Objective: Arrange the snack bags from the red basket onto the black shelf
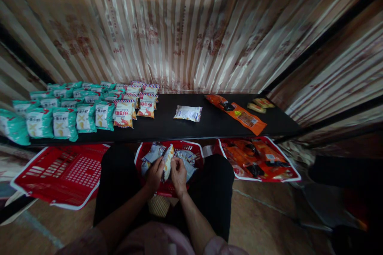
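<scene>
My left hand (155, 173) is closed around a small snack bag (168, 160), which stands tilted over the red basket (200, 152) between my knees. The fingers of my right hand (178, 172) are bent into a pinch at the right edge of that same bag. Several silvery snack bags (186, 156) lie in the basket under and beside my hands. On the black table ahead, one white and silver bag (188, 113) lies flat. To the left stand rows of teal snack bags (64, 121) and several orange and white snack bags (123, 112).
At the right of the table lie long orange packets (239, 115) and small yellow packets (260, 104). A second red basket (68, 171) sits at the left. Another basket (295, 177), holding orange packets, is at the right. A striped curtain (179, 28) hangs behind the black table (164, 131).
</scene>
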{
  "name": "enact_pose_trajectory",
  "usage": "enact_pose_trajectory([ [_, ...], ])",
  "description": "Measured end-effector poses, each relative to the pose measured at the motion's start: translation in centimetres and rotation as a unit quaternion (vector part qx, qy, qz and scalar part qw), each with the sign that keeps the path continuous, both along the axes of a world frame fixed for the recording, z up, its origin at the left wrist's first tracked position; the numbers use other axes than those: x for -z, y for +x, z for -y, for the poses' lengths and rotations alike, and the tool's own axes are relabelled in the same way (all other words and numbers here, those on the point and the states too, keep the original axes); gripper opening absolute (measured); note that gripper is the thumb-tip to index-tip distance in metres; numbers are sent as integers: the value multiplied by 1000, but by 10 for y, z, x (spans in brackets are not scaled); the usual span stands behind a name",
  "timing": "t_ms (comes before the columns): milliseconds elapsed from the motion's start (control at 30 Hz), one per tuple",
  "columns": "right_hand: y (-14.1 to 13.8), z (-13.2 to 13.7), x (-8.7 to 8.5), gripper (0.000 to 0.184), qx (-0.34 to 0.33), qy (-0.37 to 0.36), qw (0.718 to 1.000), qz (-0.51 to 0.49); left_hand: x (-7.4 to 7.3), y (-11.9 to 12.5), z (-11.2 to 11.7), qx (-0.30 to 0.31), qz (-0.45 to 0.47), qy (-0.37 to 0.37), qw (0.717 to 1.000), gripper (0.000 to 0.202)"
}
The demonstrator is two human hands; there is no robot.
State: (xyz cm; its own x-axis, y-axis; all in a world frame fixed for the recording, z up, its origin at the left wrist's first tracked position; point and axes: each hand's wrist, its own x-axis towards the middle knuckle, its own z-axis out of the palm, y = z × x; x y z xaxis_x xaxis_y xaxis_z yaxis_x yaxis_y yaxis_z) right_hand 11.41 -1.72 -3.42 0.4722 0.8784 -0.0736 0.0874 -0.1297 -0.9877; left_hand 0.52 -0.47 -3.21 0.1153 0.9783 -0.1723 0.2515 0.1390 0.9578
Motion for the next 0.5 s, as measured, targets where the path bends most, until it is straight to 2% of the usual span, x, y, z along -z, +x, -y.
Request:
enact_pose_trajectory([
  [233, 3, 0, 4, 30, 3, -5, 999, 41, 3, 1, 5, 2, 94, -37, 995, 55],
  [367, 3, 0, 1, 30, 14, -9, 998, 67, -2, 2, 8, 40, 161, -51, 985, 62],
  [500, 3, 0, 0, 29, 13, 1, 995, 96, 0, 0, 10, 51, 156, -72, 984, 65],
])
